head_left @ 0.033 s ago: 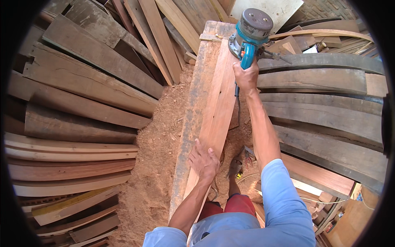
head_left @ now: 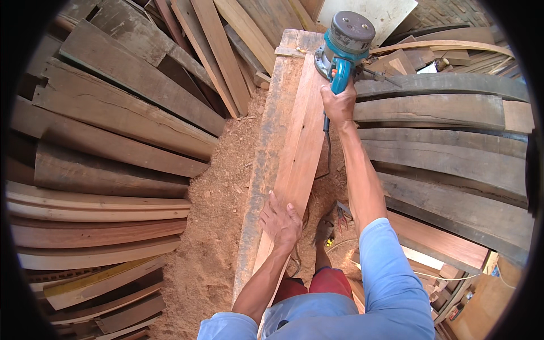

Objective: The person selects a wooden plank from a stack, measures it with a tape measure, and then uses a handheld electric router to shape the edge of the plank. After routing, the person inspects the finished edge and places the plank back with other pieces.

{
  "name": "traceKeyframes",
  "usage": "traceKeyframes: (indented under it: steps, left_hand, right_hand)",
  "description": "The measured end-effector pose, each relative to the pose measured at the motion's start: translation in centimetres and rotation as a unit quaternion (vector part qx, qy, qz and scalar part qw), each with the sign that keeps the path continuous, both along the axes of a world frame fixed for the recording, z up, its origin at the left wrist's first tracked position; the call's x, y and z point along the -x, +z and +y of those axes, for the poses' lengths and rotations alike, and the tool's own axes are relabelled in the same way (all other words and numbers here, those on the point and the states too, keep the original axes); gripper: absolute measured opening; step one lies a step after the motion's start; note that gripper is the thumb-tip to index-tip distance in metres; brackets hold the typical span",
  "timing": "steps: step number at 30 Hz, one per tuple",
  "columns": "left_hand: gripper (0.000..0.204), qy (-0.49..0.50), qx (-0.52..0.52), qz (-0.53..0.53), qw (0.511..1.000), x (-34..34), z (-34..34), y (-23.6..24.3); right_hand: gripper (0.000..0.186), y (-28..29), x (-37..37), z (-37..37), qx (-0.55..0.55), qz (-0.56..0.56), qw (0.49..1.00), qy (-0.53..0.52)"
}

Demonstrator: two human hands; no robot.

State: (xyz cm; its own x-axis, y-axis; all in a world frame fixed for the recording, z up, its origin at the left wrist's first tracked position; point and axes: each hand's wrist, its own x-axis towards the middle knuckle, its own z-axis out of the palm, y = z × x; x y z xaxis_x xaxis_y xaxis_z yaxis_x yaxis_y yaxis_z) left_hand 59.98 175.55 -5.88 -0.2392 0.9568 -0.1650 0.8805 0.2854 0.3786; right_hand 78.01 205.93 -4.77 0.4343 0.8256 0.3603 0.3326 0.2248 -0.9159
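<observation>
The right hand (head_left: 338, 105) reaches far out on a straight arm toward the upper middle of the frame, its fingers clamped around the blue handle of a power router (head_left: 344, 42). The left hand (head_left: 280, 222) lies lower, just below the centre, palm down with fingers together and slightly curled, pressing flat on the reddish board (head_left: 297, 153).

The router has a teal body and a round grey motor cap, and sits at the far end of the board, near the top of the frame. Its black cord hangs down beside the right forearm. The board is long, narrow and pale red-brown, running from the lower middle up to the router, and rests on a rougher grey counter (head_left: 265, 153) alongside it.

Sawdust (head_left: 212, 226) covers the floor left of the counter. Stacks of weathered planks (head_left: 113, 113) fill the left and right sides. The router's base and bit are hidden under its body, and the board's near end is cut off behind the person's clothing.
</observation>
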Motion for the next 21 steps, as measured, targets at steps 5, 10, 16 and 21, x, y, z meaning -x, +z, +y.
traceKeyframes:
  steps: [5,10,16,21]
  left_hand:
    - [0.067,0.006,0.015,-0.004,1.000,-0.1,0.2,0.4]
    - [0.063,0.019,0.008,-0.005,1.000,0.1,0.1,0.4]
    - [0.062,0.016,0.001,0.000,1.000,0.0,0.2,-0.1]
    - [0.063,0.019,-0.019,0.005,1.000,0.1,0.0,-0.4]
  right_hand:
    - [0.039,0.3,-0.3,-0.5,-0.011,-0.041,0.999,-0.029]
    - [0.039,1.5,2.5,-7.7,0.038,-0.015,0.999,-0.002]
    - [0.040,2.2,5.4,-18.3,0.078,-0.008,0.996,0.034]
    - [0.041,2.9,8.0,-24.3,0.136,0.036,0.990,0.034]
